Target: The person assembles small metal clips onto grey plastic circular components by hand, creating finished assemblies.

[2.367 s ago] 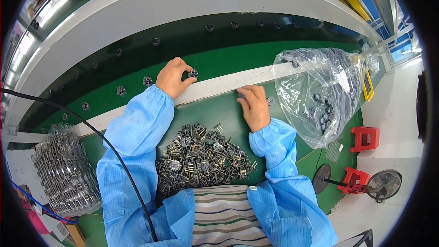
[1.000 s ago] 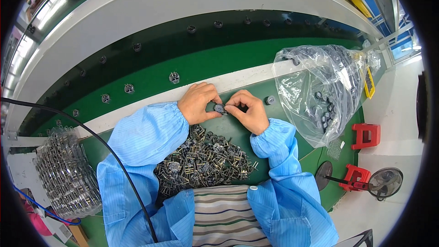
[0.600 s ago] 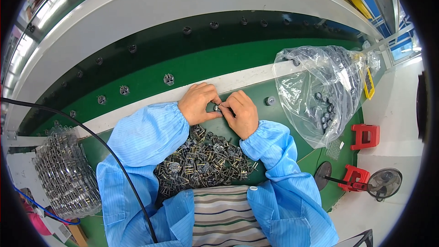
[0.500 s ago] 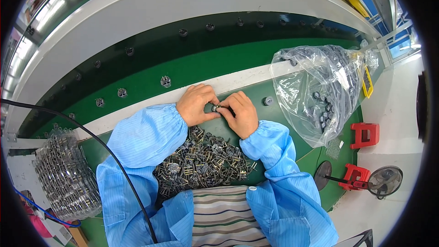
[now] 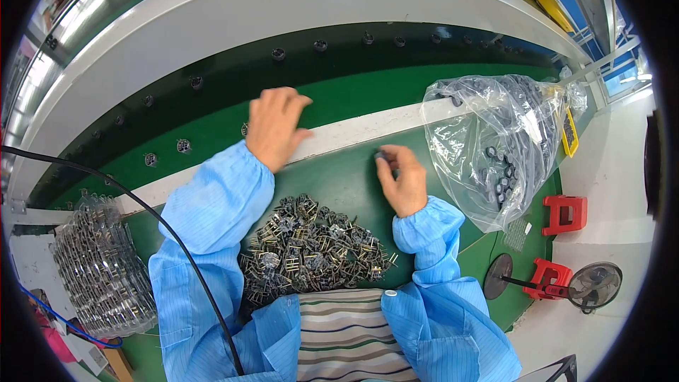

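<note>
My left hand (image 5: 277, 127) is over the green strip beyond the white ledge, its thumb apart from its fingers and nothing visible between them. Close beside it, partly covered, is a small round pronged part (image 5: 245, 129). My right hand (image 5: 404, 180) is above the green tabletop, thumb and forefinger closed on a small dark cap (image 5: 380, 155). Between my forearms lies a heap of dark parts with brass-coloured pins (image 5: 311, 247).
A clear plastic bag (image 5: 470, 148) of dark caps lies at the right. Stacked clear trays (image 5: 102, 269) stand at the left. More pronged parts (image 5: 184, 146) sit spaced along the green strip. A black cable (image 5: 152, 216) crosses my left sleeve. Red stools (image 5: 564, 216) and a fan (image 5: 595, 283) stand right.
My hands have parted from the small part they held together. The left moved up over the green strip; the right moved right and took hold of the cap that stood on the table.
</note>
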`<state>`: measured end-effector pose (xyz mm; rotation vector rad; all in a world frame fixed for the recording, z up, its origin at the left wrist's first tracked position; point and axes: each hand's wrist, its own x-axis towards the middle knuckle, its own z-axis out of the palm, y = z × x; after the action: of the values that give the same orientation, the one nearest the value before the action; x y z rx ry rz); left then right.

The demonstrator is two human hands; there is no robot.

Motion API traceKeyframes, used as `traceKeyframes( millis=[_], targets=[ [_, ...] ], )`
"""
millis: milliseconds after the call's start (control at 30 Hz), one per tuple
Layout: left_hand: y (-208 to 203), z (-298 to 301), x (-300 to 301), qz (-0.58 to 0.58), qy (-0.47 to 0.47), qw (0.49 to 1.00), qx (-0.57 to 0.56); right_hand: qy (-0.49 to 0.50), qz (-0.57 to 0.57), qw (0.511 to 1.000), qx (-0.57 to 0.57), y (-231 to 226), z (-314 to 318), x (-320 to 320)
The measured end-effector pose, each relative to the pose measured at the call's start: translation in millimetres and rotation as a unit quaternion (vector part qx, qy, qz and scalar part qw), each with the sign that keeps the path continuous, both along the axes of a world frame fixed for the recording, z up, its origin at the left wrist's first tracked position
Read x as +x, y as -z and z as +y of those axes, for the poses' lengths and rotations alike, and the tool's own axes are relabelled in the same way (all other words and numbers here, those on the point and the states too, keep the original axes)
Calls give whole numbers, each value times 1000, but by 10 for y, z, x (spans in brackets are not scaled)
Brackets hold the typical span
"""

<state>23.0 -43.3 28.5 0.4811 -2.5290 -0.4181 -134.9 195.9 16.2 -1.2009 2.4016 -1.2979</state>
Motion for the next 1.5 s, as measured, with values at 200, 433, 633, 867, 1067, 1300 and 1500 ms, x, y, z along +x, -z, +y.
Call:
traceKeyframes(
  millis=[200, 433, 633, 867, 1067, 1300, 1500],
  targets=[
    [71, 519, -27, 24, 259, 944, 204, -145, -340, 926, -80, 200, -279, 233],
    [269, 346, -44, 6, 177, 961, 214, -175, -93, 979, 46, -92, -172, 234],
    [288, 378, -43, 14, 157, 972, 171, -372, -18, 928, -10, -65, -196, 468],
    [98, 314, 1, -32, 158, 972, 174, -365, -102, 925, -31, -37, -177, 446],
    [183, 189, 24, -78, 219, 955, 184, -194, -167, 964, -76, -169, -152, 363],
    [207, 318, -8, -77, 185, 964, 175, -169, 229, 954, -98, -34, -76, 94],
    [192, 290, -32, -53, 196, 962, 181, -119, 141, 979, -91, -64, -101, 60]
  ],
)
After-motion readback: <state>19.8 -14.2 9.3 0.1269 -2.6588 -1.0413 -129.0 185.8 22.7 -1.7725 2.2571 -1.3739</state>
